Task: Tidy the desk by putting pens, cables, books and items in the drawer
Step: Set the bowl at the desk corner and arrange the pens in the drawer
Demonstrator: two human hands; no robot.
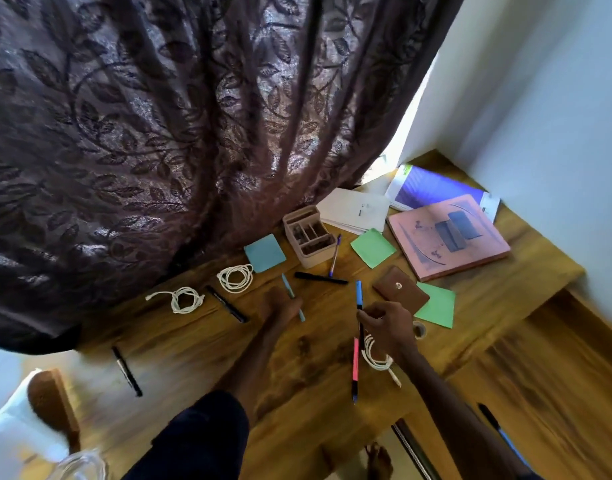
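Pens lie scattered across the desk (193,358); right hand (389,325) pinches blue pen (359,295) upright, left hand (280,308) covers a light-blue pen (292,299), grip unclear. At six o'clock, pink pen (355,365) could get knocked.

I see a dark leaf-patterned curtain (159,133) hanging behind the wooden desk (180,362), daylight at its edge, and a pale wall (540,98) on the right

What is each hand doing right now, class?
Left hand: fingers on the light blue pen, grip unclear.
Right hand: closed on the blue pen.
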